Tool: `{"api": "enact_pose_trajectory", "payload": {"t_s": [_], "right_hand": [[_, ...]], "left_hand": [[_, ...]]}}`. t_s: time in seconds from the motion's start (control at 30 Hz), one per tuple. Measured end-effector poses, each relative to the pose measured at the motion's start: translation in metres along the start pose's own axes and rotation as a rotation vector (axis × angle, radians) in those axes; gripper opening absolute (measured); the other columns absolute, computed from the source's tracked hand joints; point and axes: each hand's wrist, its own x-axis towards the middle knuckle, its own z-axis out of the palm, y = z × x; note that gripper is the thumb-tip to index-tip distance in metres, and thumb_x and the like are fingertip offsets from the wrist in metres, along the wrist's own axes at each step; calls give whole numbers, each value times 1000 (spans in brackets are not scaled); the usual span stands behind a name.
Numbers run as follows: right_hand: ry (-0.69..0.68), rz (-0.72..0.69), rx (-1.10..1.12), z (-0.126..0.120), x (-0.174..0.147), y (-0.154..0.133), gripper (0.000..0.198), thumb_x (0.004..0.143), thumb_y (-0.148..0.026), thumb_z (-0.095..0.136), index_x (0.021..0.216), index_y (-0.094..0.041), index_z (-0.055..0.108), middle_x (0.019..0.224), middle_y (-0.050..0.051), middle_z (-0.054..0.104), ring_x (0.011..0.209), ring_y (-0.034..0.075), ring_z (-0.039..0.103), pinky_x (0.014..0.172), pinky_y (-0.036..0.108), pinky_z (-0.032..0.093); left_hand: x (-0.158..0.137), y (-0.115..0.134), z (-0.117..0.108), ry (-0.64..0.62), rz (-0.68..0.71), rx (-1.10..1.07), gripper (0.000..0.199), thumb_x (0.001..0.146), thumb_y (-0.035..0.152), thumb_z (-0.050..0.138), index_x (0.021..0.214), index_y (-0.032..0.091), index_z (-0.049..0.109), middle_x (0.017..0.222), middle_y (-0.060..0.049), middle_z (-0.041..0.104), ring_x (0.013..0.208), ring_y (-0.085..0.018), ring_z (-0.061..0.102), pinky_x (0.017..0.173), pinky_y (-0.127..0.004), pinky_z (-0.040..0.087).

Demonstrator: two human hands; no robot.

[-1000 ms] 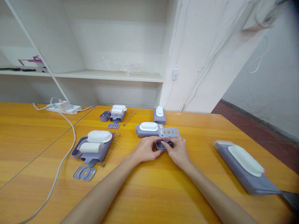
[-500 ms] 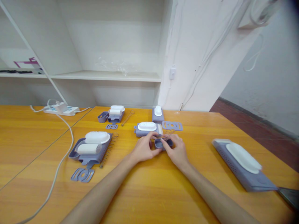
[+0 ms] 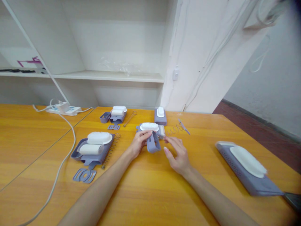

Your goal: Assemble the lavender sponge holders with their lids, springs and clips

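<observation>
- From where I stand, bare white shelves (image 3: 113, 75) back a wooden bench (image 3: 141, 201), and a person's two hands are at work near its middle.
- The purple cup (image 3: 150, 147) is there, tilted, in the left hand (image 3: 138, 144), which grips it between thumb and fingers.
- The right hand (image 3: 180, 157) is spread, thumb well apart from the fingers, with nothing clasped in it; I can't tell whether a fingertip touches the coiled wire (image 3: 175, 129) just beyond.
- To my eye, the step in hand is positioning the cup; the next move calls for a steady left grip and a light right touch, since the wire looks thin and springy.
- Just behind the cup lies a perforated case (image 3: 139, 128) bearing a white brush (image 3: 149, 126); toward the bench's far right corner, past the wire, a thin plate (image 3: 184, 126) shows nearly edge-on.
- Farther off, a smaller-looking case (image 3: 160, 121) sits by the far edge, and a large case (image 3: 242, 175) lies near the right edge.
- Toward the left side lie two similar sets, the nearer having a white roller (image 3: 91, 149) and a slotted plate (image 3: 84, 175).
- A power strip (image 3: 70, 110) rests by the far edge.
</observation>
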Motion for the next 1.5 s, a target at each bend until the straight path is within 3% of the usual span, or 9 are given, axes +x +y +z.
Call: {"api": "enact_pose_trajectory", "payload": {"t_s": [0.17, 0.27, 0.4, 0.5, 0.67, 0.83, 1.07, 1.33, 1.5], "right_hand": [[-82, 82, -172, 3, 2, 1, 22, 88, -24, 43, 98, -22, 62, 105, 6, 64, 102, 21, 54, 89, 40, 37], [-166, 131, -312, 7, 5, 1, 31, 87, -28, 44, 115, -21, 56, 126, 8, 55, 117, 23, 45, 95, 43, 32], [-326, 74, -454, 13, 6, 0, 56, 86, -34, 44, 139, -22, 31, 147, 7, 31, 132, 28, 25, 105, 53, 17], [-323, 71, -515, 16, 5, 0, 58, 86, -36, 43, 140, -22, 28, 144, 7, 36, 129, 31, 29, 105, 59, 10], [-209, 72, -548, 19, 3, 5, 55, 83, -37, 48, 135, -21, 37, 128, 13, 50, 119, 31, 39, 104, 60, 11], [-117, 104, -586, 14, 5, 14, 36, 82, -39, 51, 114, -22, 54, 123, 13, 51, 117, 31, 41, 102, 61, 16], [-73, 202, -428, 5, 7, 28, 31, 87, -40, 43, 106, -17, 51, 124, 15, 52, 123, 28, 40, 102, 54, 25], [-51, 224, -488, 7, 8, 30, 82, 64, -63, 64, 126, -15, 40, 113, 17, 53, 103, 33, 48, 87, 49, 38], [-114, 248, -551, 8, 5, 30, 71, 67, -61, 63, 122, -19, 48, 113, 15, 51, 105, 33, 47, 85, 48, 38]], "left_hand": [[1, 3, -5, 1, -77, -178, 35, 80, 36, 52, 100, 9, 63, 83, -13, 68, 58, -19, 63, 53, -29, 48], [1, 6, -7, -10, -92, -255, 33, 82, 32, 47, 100, 9, 62, 82, -13, 68, 53, -17, 61, 48, -27, 46], [1, 8, -10, -30, -117, -337, 31, 83, 31, 47, 100, 9, 61, 84, -13, 68, 55, -16, 60, 50, -27, 46], [1, 7, -10, 25, -126, -347, 28, 82, 33, 53, 95, 11, 63, 81, -10, 68, 56, -14, 60, 51, -24, 45], [-1, 1, -7, 44, -107, -230, 32, 74, 40, 66, 88, 12, 66, 79, -8, 69, 59, -11, 60, 53, -20, 43], [-1, 0, -9, 20, -122, -244, 35, 76, 44, 63, 86, 11, 67, 82, -9, 70, 57, -10, 58, 52, -20, 42], [6, 2, -15, 69, -117, -362, 31, 82, 35, 54, 98, 11, 65, 94, -12, 69, 66, -15, 62, 51, -23, 46], [12, 4, -27, 311, 43, -449, 28, 86, 26, 38, 97, 11, 60, 86, -12, 68, 59, -15, 60, 43, -23, 43], [14, 8, -27, 429, 80, -419, 28, 87, 31, 42, 90, 12, 60, 81, -10, 68, 57, -14, 59, 42, -22, 44]]}}
